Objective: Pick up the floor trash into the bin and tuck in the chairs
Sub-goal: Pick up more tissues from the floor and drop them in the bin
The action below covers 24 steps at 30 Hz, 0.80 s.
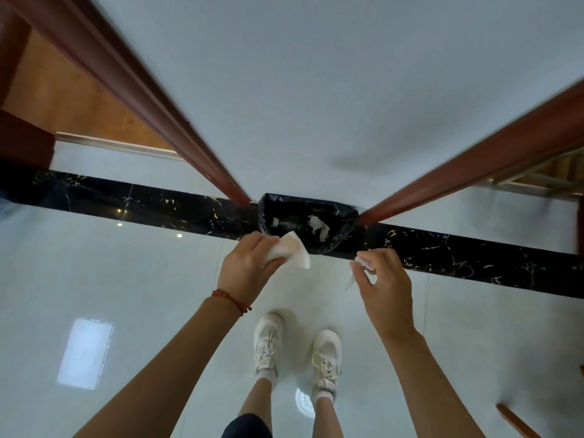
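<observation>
Left hand (pixel 249 267) clutching crumpled tissue (pixel 292 252), right hand (pixel 384 279) pinching smaller scrap (pixel 363 263). Bin (pixel 308 221) just beyond both grips, some paper already inside. Guessing drop comes next; chair tucking not started, chairs barely in view tbh.

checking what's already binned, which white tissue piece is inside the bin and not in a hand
The crumpled white tissue lying inside the black-lined bin. The other two are outside it: the left hand grips one, the right hand pinches a smaller scrap.
</observation>
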Available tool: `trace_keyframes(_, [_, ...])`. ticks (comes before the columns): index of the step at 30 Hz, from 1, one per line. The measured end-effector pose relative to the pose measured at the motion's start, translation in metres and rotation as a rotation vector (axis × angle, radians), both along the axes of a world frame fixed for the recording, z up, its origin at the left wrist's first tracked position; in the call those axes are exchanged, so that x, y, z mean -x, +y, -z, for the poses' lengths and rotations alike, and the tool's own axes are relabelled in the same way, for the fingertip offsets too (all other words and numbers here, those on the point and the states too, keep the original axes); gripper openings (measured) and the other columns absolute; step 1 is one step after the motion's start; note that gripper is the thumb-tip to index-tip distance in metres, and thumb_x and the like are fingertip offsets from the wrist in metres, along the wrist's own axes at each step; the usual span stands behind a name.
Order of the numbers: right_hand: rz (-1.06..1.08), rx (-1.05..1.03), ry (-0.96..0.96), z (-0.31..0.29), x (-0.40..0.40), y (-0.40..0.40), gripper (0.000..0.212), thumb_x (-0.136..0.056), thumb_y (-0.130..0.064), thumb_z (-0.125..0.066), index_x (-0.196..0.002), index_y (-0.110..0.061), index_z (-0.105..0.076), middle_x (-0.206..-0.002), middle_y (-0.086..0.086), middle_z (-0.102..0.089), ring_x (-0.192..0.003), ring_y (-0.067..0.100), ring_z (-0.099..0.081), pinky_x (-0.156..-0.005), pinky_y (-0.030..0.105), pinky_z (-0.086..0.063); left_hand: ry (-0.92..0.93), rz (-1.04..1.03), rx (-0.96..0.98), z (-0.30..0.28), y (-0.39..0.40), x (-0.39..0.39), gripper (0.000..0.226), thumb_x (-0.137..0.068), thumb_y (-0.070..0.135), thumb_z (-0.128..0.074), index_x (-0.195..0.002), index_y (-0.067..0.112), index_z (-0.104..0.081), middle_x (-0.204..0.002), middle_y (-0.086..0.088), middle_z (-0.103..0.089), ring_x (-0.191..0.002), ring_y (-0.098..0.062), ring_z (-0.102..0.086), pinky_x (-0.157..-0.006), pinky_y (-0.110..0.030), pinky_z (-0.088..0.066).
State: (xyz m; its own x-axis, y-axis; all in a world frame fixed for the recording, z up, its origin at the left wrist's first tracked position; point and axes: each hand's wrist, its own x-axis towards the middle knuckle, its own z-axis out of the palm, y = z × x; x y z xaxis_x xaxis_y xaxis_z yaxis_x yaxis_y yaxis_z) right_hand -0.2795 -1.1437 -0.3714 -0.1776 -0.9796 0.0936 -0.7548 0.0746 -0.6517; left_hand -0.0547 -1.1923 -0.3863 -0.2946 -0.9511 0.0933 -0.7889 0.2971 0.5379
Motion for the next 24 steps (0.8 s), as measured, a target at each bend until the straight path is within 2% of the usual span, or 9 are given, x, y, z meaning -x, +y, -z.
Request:
trace_keyframes(4, [0.018,-0.019,0.006,0.030,0.008,0.002,0.016,-0.074,-0.003,-0.074,-0.087,0.000,-0.065,-0.087,0.014,-0.061,-0.071,0.014,-0.056,-0.064,0.020,-0.047,-0.049,0.008,-0.059,0.046,-0.015,0.005,0.029,-0.076,0.028,-0.065,-0.090,0.003,-0.068,-0.077,-0.012,-0.062,-0.066,-0.026,-0.059,-0.052,-0.029,-0.051])
trace_keyframes(7, [0.010,-0.049,0.020,0.047,0.009,0.006,0.016,-0.073,-0.004,-0.074,-0.086,-0.002,-0.065,-0.086,0.013,-0.062,-0.071,0.011,-0.054,-0.064,0.013,-0.043,-0.059,0.004,-0.085,0.075,-0.033,0.011,0.025,-0.074,0.018,-0.073,-0.089,0.000,-0.067,-0.077,-0.014,-0.060,-0.066,-0.029,-0.059,-0.051,-0.033,-0.052])
trace_keyframes(11, [-0.020,-0.070,0.020,0.066,0.007,0.009,0.017,-0.072,-0.003,-0.075,-0.086,-0.003,-0.065,-0.084,0.011,-0.062,-0.068,0.014,-0.059,-0.062,0.020,-0.049,-0.072,-0.004,-0.112,0.097,-0.057,0.023,0.037,-0.078,0.031,-0.051,-0.091,0.001,-0.066,-0.077,-0.013,-0.060,-0.068,-0.030,-0.060,-0.051,-0.033,-0.051])
trace_keyframes(12, [-0.022,-0.073,0.014,0.070,0.007,0.009,0.017,-0.072,-0.003,-0.075,-0.086,-0.003,-0.065,-0.084,0.011,-0.062,-0.068,0.016,-0.061,-0.062,0.020,-0.049,-0.080,0.000,-0.115,0.100,-0.062,0.026,0.038,-0.077,0.031,-0.051,-0.093,0.000,-0.066,-0.078,-0.014,-0.061,-0.070,-0.032,-0.060,-0.054,-0.036,-0.053])
trace_keyframes(14, [-0.015,-0.072,0.011,0.076,0.006,0.007,0.015,-0.074,-0.006,-0.073,-0.086,-0.004,-0.065,-0.085,0.010,-0.063,-0.068,0.016,-0.062,-0.062,0.020,-0.049,-0.140,0.009,-0.117,0.109,-0.070,0.030,0.039,-0.077,0.027,-0.061,-0.103,-0.002,-0.063,-0.091,-0.019,-0.063,-0.082,-0.037,-0.061,-0.071,-0.046,-0.052])
trace_keyframes(16, [-0.011,-0.074,0.015,0.080,0.004,0.003,0.015,-0.074,-0.006,-0.074,-0.086,-0.002,-0.066,-0.086,0.012,-0.063,-0.069,0.018,-0.063,-0.064,0.021,-0.050,-0.211,0.009,-0.137,0.114,-0.075,0.032,0.049,-0.075,0.024,-0.071,-0.116,-0.001,-0.058,-0.113,-0.022,-0.059,-0.103,-0.040,-0.056,-0.088,-0.053,-0.043])
trace_keyframes(17, [-0.014,-0.075,0.019,0.082,0.003,0.001,0.016,-0.073,-0.004,-0.074,-0.086,-0.002,-0.065,-0.086,0.013,-0.063,-0.069,0.018,-0.063,-0.065,0.021,-0.049,-0.234,0.010,-0.143,0.114,-0.075,0.031,0.053,-0.077,0.028,-0.069,-0.120,0.000,-0.055,-0.119,-0.023,-0.056,-0.110,-0.040,-0.052,-0.093,-0.054,-0.040])
trace_keyframes(20, [-0.024,-0.077,0.010,0.090,-0.002,-0.005,0.012,-0.077,-0.007,-0.070,-0.087,-0.002,-0.065,-0.087,0.012,-0.062,-0.069,0.017,-0.061,-0.063,0.019,-0.047,-0.254,0.011,-0.152,0.108,-0.066,0.024,0.058,-0.082,0.042,-0.047,-0.123,0.001,-0.054,-0.125,-0.021,-0.054,-0.116,-0.038,-0.048,-0.099,-0.054,-0.035])
trace_keyframes(24, [-0.064,-0.072,-0.026,0.108,-0.008,-0.020,0.011,-0.080,-0.011,-0.066,-0.086,-0.002,-0.065,-0.086,0.011,-0.060,-0.070,0.020,-0.062,-0.059,0.023,-0.051,-0.222,-0.022,-0.130,0.101,-0.039,0.008,0.055,-0.085,0.041,-0.044,-0.125,0.004,-0.052,-0.126,-0.020,-0.054,-0.121,-0.036,-0.044,-0.103,-0.051,-0.031])
